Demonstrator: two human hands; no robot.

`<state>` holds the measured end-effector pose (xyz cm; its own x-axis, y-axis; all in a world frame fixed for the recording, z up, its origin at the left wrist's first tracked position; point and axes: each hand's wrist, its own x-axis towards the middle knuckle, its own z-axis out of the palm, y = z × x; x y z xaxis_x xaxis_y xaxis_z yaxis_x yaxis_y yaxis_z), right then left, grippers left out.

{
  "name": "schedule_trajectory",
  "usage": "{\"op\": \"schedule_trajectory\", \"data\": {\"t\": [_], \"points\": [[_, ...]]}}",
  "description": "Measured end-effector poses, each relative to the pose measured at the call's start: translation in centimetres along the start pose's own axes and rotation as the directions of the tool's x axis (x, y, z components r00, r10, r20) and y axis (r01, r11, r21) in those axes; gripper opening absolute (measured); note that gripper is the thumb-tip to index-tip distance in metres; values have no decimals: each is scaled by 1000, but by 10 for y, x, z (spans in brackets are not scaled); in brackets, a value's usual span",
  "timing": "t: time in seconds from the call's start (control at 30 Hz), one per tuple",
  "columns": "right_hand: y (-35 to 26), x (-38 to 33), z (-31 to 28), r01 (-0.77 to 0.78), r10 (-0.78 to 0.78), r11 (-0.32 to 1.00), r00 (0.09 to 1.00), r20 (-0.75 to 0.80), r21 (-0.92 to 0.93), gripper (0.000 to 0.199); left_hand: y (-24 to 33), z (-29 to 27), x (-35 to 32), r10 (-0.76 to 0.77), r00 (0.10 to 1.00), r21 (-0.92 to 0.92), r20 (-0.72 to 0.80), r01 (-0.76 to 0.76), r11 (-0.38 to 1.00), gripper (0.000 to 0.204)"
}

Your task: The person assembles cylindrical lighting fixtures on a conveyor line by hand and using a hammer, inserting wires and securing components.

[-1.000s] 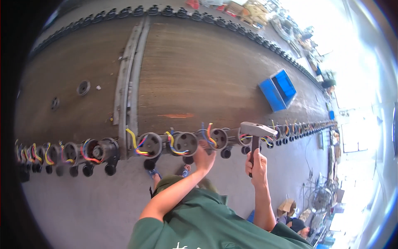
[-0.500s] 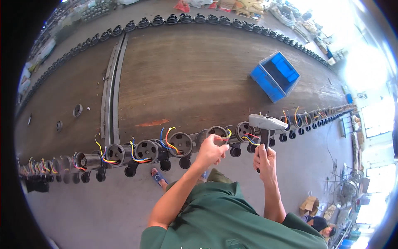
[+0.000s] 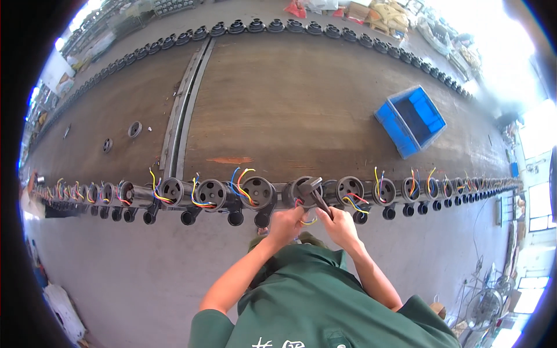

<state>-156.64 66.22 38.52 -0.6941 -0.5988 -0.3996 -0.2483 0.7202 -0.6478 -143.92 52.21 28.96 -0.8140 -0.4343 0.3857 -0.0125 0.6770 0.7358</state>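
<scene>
My right hand [image 3: 341, 227] grips the dark handle of a hammer [image 3: 308, 187]. The metal hammer head lies over the round face of a black cylindrical housing [image 3: 292, 194] straight ahead of me. Just below that housing, my left hand [image 3: 286, 226] is closed around coloured wires [image 3: 310, 222], with a red strand and a yellow one showing by the fingers. To the left stands a similar housing [image 3: 257, 192] with blue, yellow and red wires hanging out. On the right, another housing [image 3: 350, 190] has red and yellow wires. The hammer partly hides the middle housing's face.
A long row of such housings lines the near edge of a wide brown table [image 3: 278, 104]. A blue crate [image 3: 411, 122] rests on it at right. Black parts [image 3: 256, 25] line the far edge. A metal-edged seam [image 3: 187, 110] crosses the table; two loose rings [image 3: 134, 129] lie left.
The hammer has come down and leftward from above the row onto the middle housing. My left hand has drawn down toward me, below the housing. The view has shifted, moving the crate rightward.
</scene>
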Motion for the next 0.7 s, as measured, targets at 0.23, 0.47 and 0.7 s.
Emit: {"op": "schedule_trajectory", "data": {"t": [0.23, 0.47, 0.7], "points": [[-25, -35, -22, 93, -85, 960, 995, -43, 263, 42, -11, 2, -7, 56, 997, -54, -59, -59, 997, 20], [18, -14, 28, -107, 111, 977, 994, -13, 187, 51, -25, 6, -9, 158, 975, -67, -155, -170, 983, 21], [-55, -41, -17, -52, 59, 887, 998, 0, 458, 47, -36, 11, -11, 198, 970, -139, -140, -217, 966, 22]]}}
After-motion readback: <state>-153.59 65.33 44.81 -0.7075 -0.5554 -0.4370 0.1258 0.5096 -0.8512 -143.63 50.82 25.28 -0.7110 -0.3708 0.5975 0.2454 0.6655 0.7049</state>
